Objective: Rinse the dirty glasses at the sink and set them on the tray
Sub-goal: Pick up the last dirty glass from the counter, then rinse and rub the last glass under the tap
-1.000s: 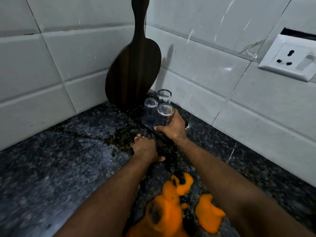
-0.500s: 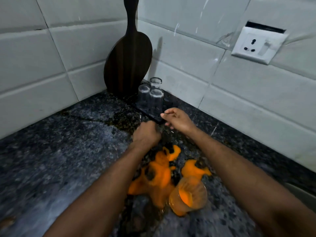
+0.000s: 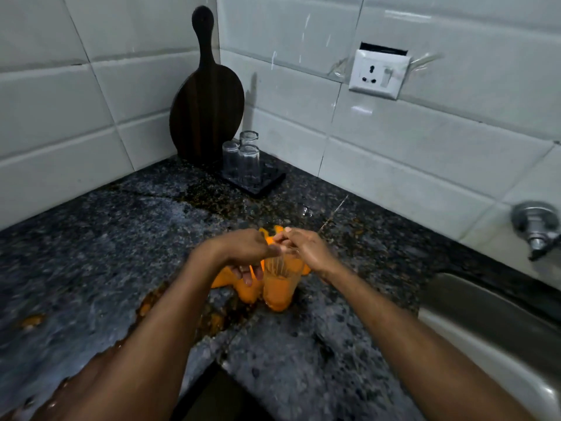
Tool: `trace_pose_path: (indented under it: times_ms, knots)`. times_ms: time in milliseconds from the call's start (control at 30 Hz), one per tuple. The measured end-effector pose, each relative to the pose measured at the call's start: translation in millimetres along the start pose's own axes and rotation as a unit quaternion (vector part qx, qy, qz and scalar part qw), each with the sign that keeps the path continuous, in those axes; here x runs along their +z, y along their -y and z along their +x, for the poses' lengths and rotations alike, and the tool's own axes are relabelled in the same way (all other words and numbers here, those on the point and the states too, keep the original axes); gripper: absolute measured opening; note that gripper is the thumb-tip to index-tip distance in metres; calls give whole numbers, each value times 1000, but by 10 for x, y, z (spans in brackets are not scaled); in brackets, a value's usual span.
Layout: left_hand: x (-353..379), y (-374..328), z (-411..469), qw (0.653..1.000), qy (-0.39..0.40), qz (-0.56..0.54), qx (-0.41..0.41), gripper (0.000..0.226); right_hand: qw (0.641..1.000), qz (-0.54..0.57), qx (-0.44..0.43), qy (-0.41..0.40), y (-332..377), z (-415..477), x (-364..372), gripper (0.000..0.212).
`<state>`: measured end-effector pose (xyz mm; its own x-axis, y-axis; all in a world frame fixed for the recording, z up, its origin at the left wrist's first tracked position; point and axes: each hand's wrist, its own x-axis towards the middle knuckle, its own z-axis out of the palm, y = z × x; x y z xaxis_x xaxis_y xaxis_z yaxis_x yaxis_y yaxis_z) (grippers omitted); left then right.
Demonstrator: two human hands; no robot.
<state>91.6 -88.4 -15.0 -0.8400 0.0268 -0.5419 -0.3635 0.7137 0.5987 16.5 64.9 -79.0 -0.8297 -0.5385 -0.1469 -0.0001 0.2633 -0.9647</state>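
Left hand [image 3: 243, 253] hangs over the orange mess with its fingers [image 3: 247, 276] curled downward, their tips just beside the dirty glass [image 3: 280, 284]; whether it has hold of anything cannot be told through the blur. White wall tiles [image 3: 60, 117] rise behind the far and left edges of the dark speckled stone worktop [image 3: 91, 253], which is wet, with small orange patches [image 3: 30, 320] towards its left front. In the far corner a dark wooden board [image 3: 206, 117] leans upright against the tiles, and just right of it a black tray [image 3: 273, 180] carries three clear glasses [image 3: 243, 159] standing close together. Around the middle of the worktop lies an orange spill [image 3: 227, 281], and the dirty glass stands in it, nearly upright, its walls coated orange. Right hand [image 3: 306, 250] has its fingers bunched over that glass's rim; a firm hold cannot be made out. Further right, a white socket [image 3: 378, 71] sits on the wall, a metal tap [image 3: 534, 226] sticks out near the worktop's far right edge, and the steel sink [image 3: 485, 329] is let into the right end.
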Motion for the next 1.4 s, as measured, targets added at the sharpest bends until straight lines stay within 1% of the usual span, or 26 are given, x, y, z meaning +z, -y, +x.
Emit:
trace_pose_path:
  times_ms: [67,167,233,300,400,467,533,633,733,833,867,900,933,967,1033,1067,1100,1167,1233,1300,1400]
  knots:
    - [148,8,1,1000,-18,14,1,34,1000,20,4,14,-41,-121,40,39]
    - [317,12,-10,991,-124,45,18,38,999,25,-1,20,-118,-259,72,38]
    - [367,-33,-26,984,-168,54,29,40,1000,25,-4,10,-144,-346,62,36]
    - [421,-165,-57,982,-181,47,36,37,999,44,-27,-16,-127,-467,-6,38]
    - [562,-534,-42,979,-183,25,84,33,983,132,-69,-111,-47,-698,-240,35]
    - [711,-875,6,978,-168,10,121,37,963,150,-89,-205,-33,-877,-509,35]
    - [893,-1273,54,978,-139,13,158,39,936,162,-104,-296,-32,-1088,-845,39]
    - [1176,-1815,123,978,-84,2,193,38,897,196,-115,-380,-43,-1405,-1339,39]
    - [1437,-2280,200,976,-8,-40,213,41,866,193,-110,-448,-57,-1688,-1758,40]
    - [1611,-2639,368,967,80,-118,212,52,833,186,-90,-514,-91,-1941,-2129,33]
    - [1656,-2732,444,964,98,-140,205,54,821,187,-85,-532,-100,-2005,-2243,33]
    - [1696,-2800,504,964,99,-151,197,55,812,190,-77,-546,-101,-2064,-2322,34]
    - [1755,-2889,578,966,84,-144,199,53,800,186,-76,-565,-105,-2130,-2414,34]
    - [1819,-2983,659,968,51,-126,212,48,790,177,-78,-582,-104,-2183,-2505,37]
    - [1946,-3199,807,963,-24,-74,258,38,771,152,-76,-614,-91,-2265,-2682,42]
    - [1980,-3296,842,957,-58,-45,281,36,763,146,-68,-626,-82,-2282,-2752,43]
    - [2022,-3398,882,951,-81,-15,296,36,756,139,-65,-636,-80,-2298,-2827,44]
    - [2099,-3586,930,943,-100,25,315,38,746,136,-66,-649,-67,-2322,-2979,48]
    - [2164,-3727,986,938,-112,54,325,39,739,138,-56,-657,-59,-2335,-3111,51]
    - [2236,-3833,1095,931,-144,63,330,42,739,136,-48,-658,-71,-2345,-3249,52]
    - [2308,-3904,1247,934,-193,53,296,43,747,142,-37,-648,-110,-2335,-3389,44]
